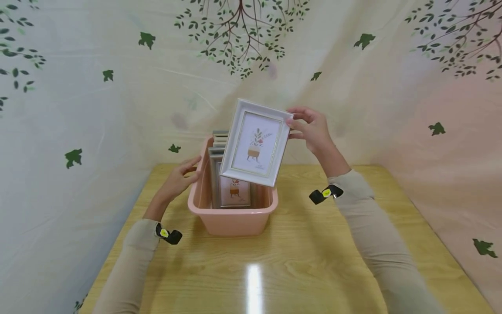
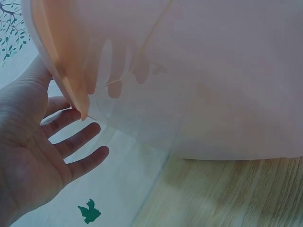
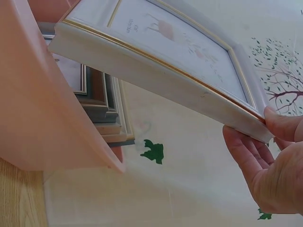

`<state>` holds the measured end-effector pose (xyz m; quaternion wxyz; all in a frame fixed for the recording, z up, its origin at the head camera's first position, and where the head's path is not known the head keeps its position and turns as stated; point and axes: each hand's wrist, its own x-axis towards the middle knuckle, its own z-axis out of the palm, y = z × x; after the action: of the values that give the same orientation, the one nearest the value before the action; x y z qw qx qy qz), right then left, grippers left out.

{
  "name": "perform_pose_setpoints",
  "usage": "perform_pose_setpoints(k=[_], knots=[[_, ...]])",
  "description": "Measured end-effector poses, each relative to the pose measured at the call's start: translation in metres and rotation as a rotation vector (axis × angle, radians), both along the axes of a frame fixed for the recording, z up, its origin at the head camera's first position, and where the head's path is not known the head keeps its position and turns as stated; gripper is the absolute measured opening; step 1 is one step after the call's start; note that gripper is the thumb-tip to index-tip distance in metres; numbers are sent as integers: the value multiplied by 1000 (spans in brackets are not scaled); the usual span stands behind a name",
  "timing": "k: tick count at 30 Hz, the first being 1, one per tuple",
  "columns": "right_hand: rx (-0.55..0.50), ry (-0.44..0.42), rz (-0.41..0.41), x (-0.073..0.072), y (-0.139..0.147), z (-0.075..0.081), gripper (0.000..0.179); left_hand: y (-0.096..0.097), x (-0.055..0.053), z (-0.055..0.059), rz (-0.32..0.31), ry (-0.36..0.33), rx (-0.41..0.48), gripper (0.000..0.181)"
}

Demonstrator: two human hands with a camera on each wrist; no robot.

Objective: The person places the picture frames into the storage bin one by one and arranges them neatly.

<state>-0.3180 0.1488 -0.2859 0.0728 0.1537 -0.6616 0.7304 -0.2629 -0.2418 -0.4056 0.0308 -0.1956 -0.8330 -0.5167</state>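
My right hand (image 1: 311,128) pinches a white picture frame (image 1: 280,144) at its upper right corner, thumb on the front. The frame tilts above the pink plastic tub (image 1: 235,222) and shows a potted plant print with a thin gold inner line. Its lower part hides some of the tub's contents. In the right wrist view the thumb and fingers (image 3: 244,146) grip the frame's corner. My left hand (image 1: 178,179) touches the tub's left rim, its fingers fairly straight and spread in the left wrist view. Several picture frames (image 1: 235,198) stand upright inside the tub.
The tub stands on a light wooden table (image 1: 313,270). Behind and beside the table hangs a pale cloth (image 1: 329,83) printed with branches and green birds. Each sleeve cuff carries a black strap (image 1: 172,237) with a yellow mark.
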Motion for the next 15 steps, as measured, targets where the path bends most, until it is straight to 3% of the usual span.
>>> perform_pose_setpoints(k=[3,15], knots=[[9,-5,-1,0,-7,-4,22,4,8,10,4,-18,-13,57],[74,38,14,-2,-20,-15,27,3,6,9,3,-27,-20,58]])
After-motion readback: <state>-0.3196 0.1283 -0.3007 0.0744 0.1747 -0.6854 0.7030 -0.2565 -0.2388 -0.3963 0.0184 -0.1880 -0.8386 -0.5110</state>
